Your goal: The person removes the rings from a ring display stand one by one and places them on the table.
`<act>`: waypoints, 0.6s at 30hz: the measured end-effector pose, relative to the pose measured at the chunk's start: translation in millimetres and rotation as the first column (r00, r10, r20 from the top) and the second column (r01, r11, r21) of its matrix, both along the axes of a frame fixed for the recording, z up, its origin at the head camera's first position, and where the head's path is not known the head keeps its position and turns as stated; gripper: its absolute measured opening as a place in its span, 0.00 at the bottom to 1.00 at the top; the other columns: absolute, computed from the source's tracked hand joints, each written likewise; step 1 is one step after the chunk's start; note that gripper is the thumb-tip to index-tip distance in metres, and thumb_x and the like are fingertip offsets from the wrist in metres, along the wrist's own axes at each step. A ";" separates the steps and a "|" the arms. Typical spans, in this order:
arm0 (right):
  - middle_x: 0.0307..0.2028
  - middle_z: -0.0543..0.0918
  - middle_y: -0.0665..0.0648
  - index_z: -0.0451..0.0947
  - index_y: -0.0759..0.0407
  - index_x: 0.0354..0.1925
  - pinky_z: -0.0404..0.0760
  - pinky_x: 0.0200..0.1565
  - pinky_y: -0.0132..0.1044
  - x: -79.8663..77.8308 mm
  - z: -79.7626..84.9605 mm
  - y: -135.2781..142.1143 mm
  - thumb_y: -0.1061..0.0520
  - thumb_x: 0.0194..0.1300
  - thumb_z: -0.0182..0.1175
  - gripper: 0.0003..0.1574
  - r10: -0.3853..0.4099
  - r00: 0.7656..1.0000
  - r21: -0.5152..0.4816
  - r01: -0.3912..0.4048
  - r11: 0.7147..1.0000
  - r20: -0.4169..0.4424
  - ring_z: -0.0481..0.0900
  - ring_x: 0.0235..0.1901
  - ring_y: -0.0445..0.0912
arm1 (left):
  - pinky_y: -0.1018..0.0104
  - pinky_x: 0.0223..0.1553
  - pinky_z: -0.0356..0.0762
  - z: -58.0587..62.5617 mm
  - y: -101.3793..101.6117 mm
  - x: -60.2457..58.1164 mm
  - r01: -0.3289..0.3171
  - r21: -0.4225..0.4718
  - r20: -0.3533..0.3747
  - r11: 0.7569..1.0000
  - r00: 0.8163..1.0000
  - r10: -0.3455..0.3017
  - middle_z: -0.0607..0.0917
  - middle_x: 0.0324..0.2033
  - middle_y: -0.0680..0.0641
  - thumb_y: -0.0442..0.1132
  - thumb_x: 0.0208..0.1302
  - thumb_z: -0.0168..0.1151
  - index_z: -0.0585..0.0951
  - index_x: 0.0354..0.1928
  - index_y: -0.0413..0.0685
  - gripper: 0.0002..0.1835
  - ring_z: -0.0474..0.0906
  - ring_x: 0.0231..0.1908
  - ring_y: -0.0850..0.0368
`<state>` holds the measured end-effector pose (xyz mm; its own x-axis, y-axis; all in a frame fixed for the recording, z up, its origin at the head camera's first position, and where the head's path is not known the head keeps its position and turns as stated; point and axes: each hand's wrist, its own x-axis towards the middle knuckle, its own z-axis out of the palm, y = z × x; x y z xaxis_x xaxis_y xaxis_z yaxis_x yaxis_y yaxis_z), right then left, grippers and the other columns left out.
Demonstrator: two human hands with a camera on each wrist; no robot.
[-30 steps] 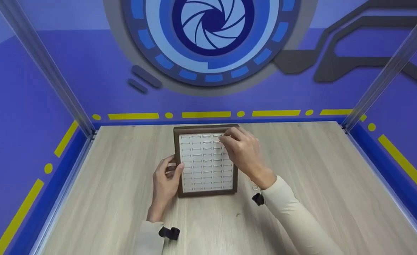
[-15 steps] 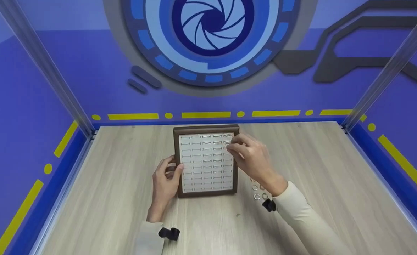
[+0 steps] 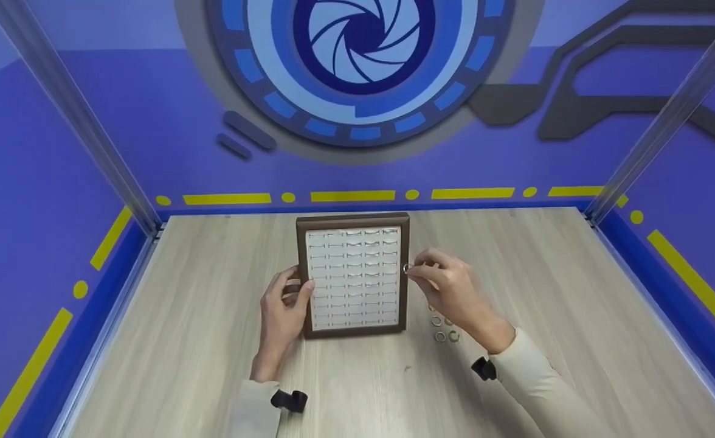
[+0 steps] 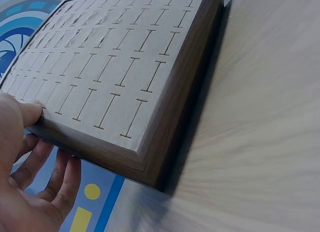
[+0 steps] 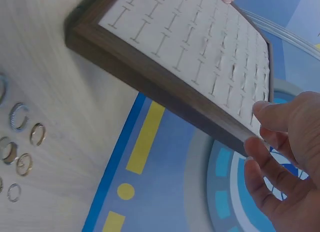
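A ring display tray (image 3: pixel 354 304) with a brown frame and a pale slotted pad stands tilted up on the table. Along its left edge, my left hand (image 3: pixel 284 307) grips the frame, thumb on the front and fingers behind, as the left wrist view shows. Several thin rings (image 3: pixel 372 243) sit in slots of the upper middle and right columns; the lower slots (image 4: pixel 131 119) hold nothing. Beside the tray's right edge, my right hand (image 3: pixel 452 283) pinches a small ring (image 3: pixel 406 268) between thumb and fingertip. That ring is hidden in the right wrist view.
Several loose rings (image 3: pixel 440 336) in silver and gold tones lie on the wooden table (image 3: pixel 181 365) right of the tray, partly under my right forearm. Blue printed walls (image 3: pixel 357 176) with metal corner posts (image 3: pixel 99 143) enclose the table's back and sides.
My right hand has moved down and right from the tray's top right slots to beside its right edge. The loose rings on the table have come into view. My left hand stays put.
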<state>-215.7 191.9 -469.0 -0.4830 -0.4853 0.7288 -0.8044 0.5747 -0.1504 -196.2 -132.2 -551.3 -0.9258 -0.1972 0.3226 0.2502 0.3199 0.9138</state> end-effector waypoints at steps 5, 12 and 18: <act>0.37 0.85 0.55 0.91 0.60 0.35 0.87 0.33 0.37 4.9 -10.5 10.9 0.73 0.56 0.78 0.12 -0.025 0.999 0.024 0.025 0.999 0.020 0.86 0.33 0.46 | 0.61 0.49 0.89 0.5 0.1 1.2 0.001 0.003 0.006 1.000 1.000 -0.001 0.85 0.52 0.45 0.40 0.75 0.69 0.82 0.65 0.43 0.21 0.88 0.47 0.51; 0.36 0.85 0.54 0.91 0.59 0.36 0.87 0.31 0.36 10.1 -27.8 29.4 0.73 0.55 0.79 0.13 -0.070 0.996 0.059 0.066 0.996 0.055 0.86 0.32 0.45 | 0.63 0.50 0.88 0.0 -0.5 1.5 0.007 -0.006 0.019 1.000 1.000 -0.007 0.85 0.53 0.46 0.41 0.75 0.69 0.81 0.67 0.44 0.22 0.87 0.48 0.52; 0.36 0.86 0.55 0.91 0.59 0.36 0.88 0.31 0.35 19.3 -41.9 47.1 0.75 0.55 0.77 0.14 -0.104 0.985 0.085 0.093 0.992 0.136 0.86 0.31 0.44 | 0.65 0.49 0.88 -0.5 -0.3 2.3 0.013 0.009 0.010 1.000 1.000 -0.013 0.85 0.53 0.45 0.42 0.75 0.69 0.81 0.67 0.45 0.22 0.87 0.48 0.52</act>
<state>-196.4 239.0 -510.9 -0.6257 -0.4831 0.6125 -0.7174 0.6647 -0.2085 -193.9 -132.5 -551.8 -0.9313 -0.1879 0.3120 0.2456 0.3087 0.9189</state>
